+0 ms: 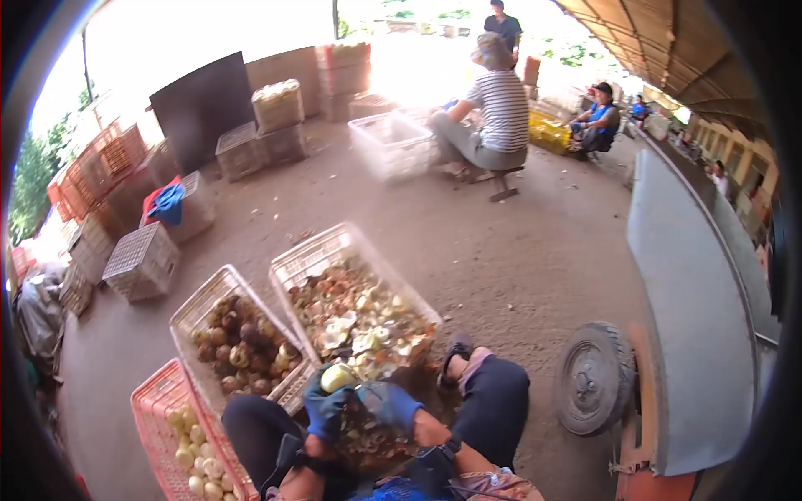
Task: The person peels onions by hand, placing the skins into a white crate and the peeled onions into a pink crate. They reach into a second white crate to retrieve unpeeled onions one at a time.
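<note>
My left hand (pixel 326 407), in a dark blue glove, is closed around a pale, round peeled onion (pixel 337 377). Close beside it is my right hand (pixel 390 402), also gloved and smeared by motion; whether it holds anything cannot be made out. Just beyond both hands, a white crate (pixel 386 269) contains scraps and peelings (pixel 351 313). To its left, another white crate (pixel 194 311) holds brown, unpeeled onions (pixel 242 342). Peeled, pale onions (pixel 199 455) lie in a pink crate (pixel 154 392) at lower left. More scraps are between my knees.
A wheel (pixel 595 378) and a grey metal panel (pixel 693 309) stand at right. Ahead, a person in a striped shirt (pixel 501 108) sits beside a white crate (pixel 391 146). Other people are farther back. Stacked crates (pixel 109 163) line the left side.
</note>
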`<state>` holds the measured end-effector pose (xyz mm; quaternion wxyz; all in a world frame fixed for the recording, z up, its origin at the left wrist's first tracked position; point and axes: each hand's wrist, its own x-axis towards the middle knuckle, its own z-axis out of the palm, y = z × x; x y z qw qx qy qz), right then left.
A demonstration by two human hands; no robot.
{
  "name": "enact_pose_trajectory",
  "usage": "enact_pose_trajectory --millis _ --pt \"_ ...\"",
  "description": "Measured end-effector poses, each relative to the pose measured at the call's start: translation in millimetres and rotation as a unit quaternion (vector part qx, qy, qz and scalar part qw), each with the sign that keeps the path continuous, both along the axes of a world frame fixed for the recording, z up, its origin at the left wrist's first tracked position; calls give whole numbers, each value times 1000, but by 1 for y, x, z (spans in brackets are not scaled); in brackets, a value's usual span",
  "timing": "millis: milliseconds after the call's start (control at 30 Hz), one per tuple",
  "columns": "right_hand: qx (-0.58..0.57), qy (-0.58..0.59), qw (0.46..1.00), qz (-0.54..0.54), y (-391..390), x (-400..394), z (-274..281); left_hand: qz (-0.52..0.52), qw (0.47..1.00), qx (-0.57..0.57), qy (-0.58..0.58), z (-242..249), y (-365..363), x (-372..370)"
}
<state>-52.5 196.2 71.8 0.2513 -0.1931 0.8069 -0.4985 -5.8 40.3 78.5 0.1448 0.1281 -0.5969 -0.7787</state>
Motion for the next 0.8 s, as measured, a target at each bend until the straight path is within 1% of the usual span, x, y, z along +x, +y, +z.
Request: enact_pose_trajectory --millis 33,67,100,133,167,233,267,300,333,367,400,433,467,500,533,567,600,633,667,700,767,800 --pt "-47 -138 989 -22 3 3 18 11 999 32 32 -12 -3 -4" --pt "-45 -128 990 -33 6 0 22 6 999 43 24 -7 -3 -3" --pt "64 3 997 -39 8 1 23 3 998 54 14 0 -4 1" --pt "173 131 975 -43 10 1 22 16 1000 -17 19 3 -5 1" --pt "176 134 974 -49 13 3 17 10 1000 -15 23 7 -7 1" --pt "63 127 982 -127 19 5 6 -2 997 -18 68 17 -8 0" --pt "63 129 981 -128 21 3 6 -8 997 -24 68 24 -9 1" --pt "-40 131 980 -141 22 1 7 -8 997 -24 68 30 -8 -3" --pt "-142 125 971 -148 22 7 2 -51 994 -21 90 36 -7 -5" --pt "-167 265 941 -128 19 -8 -53 -82 992 -19 99 39 -10 3" --pt "-263 103 950 -134 21 3 -12 -69 994 -26 83 37 -11 7" --pt "-211 154 960 -99 23 2 -1 -51 996 -32 60 33 -11 13" --pt "-222 83 970 -59 34 9 30 -44 994 -69 71 45 -7 21" --pt "-323 -32 938 -118 27 17 29 -44 989 -103 93 54 -3 22" --pt "-344 -68 926 -142 23 19 20 -58 990 -71 107 47 -5 23" --pt "-335 -82 928 -142 21 24 16 -77 988 -40 131 39 -6 25" --pt "-330 -35 934 -134 21 26 17 -75 989 -35 124 37 -3 29" --pt "-324 14 938 -124 18 28 19 -84 991 -4 108 36 -1 32" --pt "-335 17 933 -133 15 31 23 -93 991 26 94 35 -1 35" --pt "-331 12 934 -134 13 32 26 -92 991 30 89 27 -2 36" --pt "-243 138 952 -121 10 27 32 -93 989 -3 117 13 -5 31" --pt "-240 136 954 -120 10 25 37 -90 988 -16 123 8 -4 30"
